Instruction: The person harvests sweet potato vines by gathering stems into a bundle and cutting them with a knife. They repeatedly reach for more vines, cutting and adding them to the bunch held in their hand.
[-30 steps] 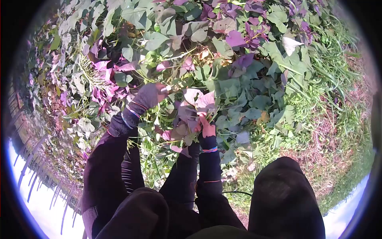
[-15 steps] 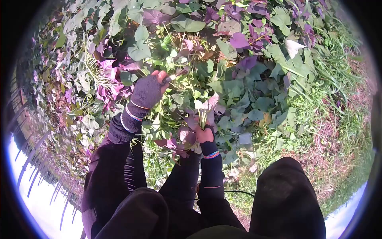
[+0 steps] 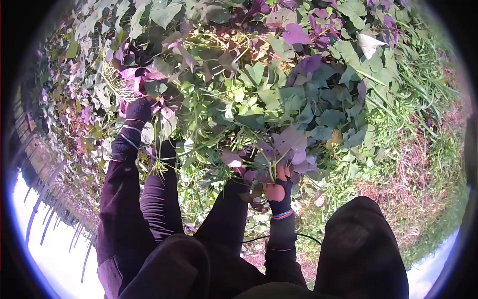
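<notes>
My left hand (image 3: 138, 108), in a dark fingerless glove with coloured bands at the wrist, reaches into a heap of bright purple leaves (image 3: 142, 77). Its fingers are mostly hidden among these leaves, so I cannot tell what it grips. Pale stems (image 3: 117, 84) fan out on the heap's left side. Just below and right of this hand, green stems (image 3: 158, 167) show above my leg. My right hand (image 3: 277, 189), dark-sleeved with bare fingertips, is closed round the stems of a bunch of purplish sweet potato leaves (image 3: 290, 143). The leaves spread above the fingers.
Dense green and purple vines (image 3: 254, 74) cover the ground ahead. Grass (image 3: 418, 124) grows along the right side. My dark-clad knees (image 3: 362, 234) rise at the bottom, with a thin black cable (image 3: 308, 236) between them. Slender posts (image 3: 42, 199) stand at the far left.
My left hand has moved left from the middle vines to the purple leaf heap. My right hand has shifted right and slightly down, keeping the bunch in its fingers.
</notes>
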Motion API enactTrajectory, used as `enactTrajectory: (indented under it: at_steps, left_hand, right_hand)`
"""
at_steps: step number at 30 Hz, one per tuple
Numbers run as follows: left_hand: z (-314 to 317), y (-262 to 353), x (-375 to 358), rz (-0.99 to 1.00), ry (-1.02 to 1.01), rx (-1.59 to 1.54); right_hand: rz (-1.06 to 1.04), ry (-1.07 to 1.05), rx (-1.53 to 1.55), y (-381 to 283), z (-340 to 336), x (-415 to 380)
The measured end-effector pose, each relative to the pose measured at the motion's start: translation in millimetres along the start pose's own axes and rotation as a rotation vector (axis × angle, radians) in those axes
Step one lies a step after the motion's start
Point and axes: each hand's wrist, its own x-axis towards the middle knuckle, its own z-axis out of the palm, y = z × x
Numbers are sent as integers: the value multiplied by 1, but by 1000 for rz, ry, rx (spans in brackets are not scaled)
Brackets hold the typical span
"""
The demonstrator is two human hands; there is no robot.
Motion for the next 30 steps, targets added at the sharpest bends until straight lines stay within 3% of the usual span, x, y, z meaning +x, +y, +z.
enactTrajectory:
  at_steps: [2,4,6,8,11,13,15,16,18,19,20,21,22,24,25,26,27,29,30]
  left_hand:
    - [2,19,-13,-91,183,-419]
    - [-40,99,-35,-52,174,-578]
    - [-39,157,-45,-101,-111,-777]
    - [-28,199,-49,-2,-142,-1032]
    - [-4,225,-39,22,76,-1126]
    - [-21,229,-33,30,296,-999]
    - [-46,229,-32,45,398,-872]
    - [-57,229,-33,177,330,-875]
    - [-58,236,-37,431,224,-890]
    - [-58,243,-43,551,79,-905]
    - [-57,249,-47,667,-67,-913]
    - [-75,256,-49,629,-312,-782]
    - [-51,255,-43,807,-180,-897]
    - [-55,266,-30,707,-291,-856]
    - [-50,268,-7,982,136,-779]
    - [-46,276,3,616,12,-784]
    - [-17,283,31,860,591,-496]
    - [-26,315,74,551,354,-779]
    - [-21,328,100,549,441,-608]
  right_hand:
    - [-52,15,-25,2,6,-6]
    - [-108,100,96,-16,23,-5]
    - [-167,90,148,-28,47,0]
    - [-169,30,186,-34,69,3]
    - [-157,-6,188,-48,75,10]
    - [-130,-8,211,-46,71,19]
    - [43,208,556,-23,64,28]
    - [416,71,826,-33,40,33]
    - [373,107,1206,-33,25,47]
    - [370,114,1208,-37,20,51]
    - [400,24,1406,-42,13,55]
    - [429,-74,1601,-43,8,57]
    - [426,-72,1602,-32,7,57]
    - [318,-172,1698,-5,9,60]
    - [462,-2,1731,-13,4,57]
    - [459,1,1733,-7,1,54]
    - [393,-62,1595,3,-2,50]
    - [310,-182,1301,21,3,40]
    - [312,-174,1296,19,5,36]
